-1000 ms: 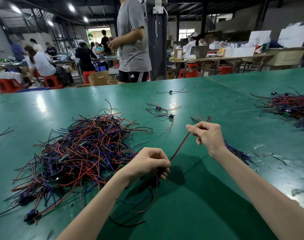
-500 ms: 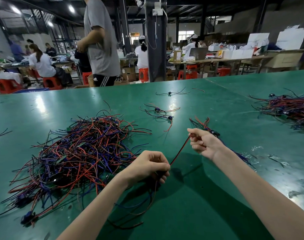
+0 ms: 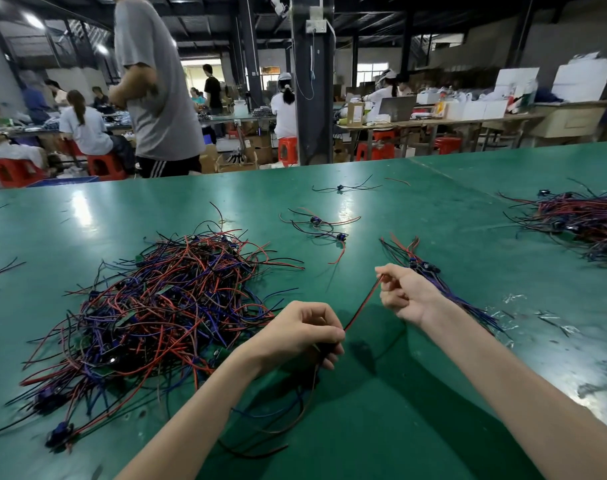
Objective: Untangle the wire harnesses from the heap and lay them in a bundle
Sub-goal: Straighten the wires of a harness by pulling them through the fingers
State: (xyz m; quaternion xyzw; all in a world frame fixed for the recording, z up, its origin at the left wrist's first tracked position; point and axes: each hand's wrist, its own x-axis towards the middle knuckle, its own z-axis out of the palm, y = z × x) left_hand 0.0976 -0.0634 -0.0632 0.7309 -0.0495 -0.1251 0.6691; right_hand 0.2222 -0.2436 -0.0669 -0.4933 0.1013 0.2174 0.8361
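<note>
Fingertips of right hand pinch the upper end of one red-and-black harness. Left hand curls round its lower part, tails trailing loose on the green table. Wire runs taut between the hands, just right of the heap.

Step, as I read it: straightening a freed harness (looks clear of the tangle). Next move likely calls for carrying it to the bundle just behind right hand, ends aligned.

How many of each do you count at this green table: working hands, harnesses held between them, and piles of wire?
Hands: 2, left hand and right hand
Held harness: 1
Wire piles: 3, tangled heap, bundle, far-right pile
Total: 6
</note>
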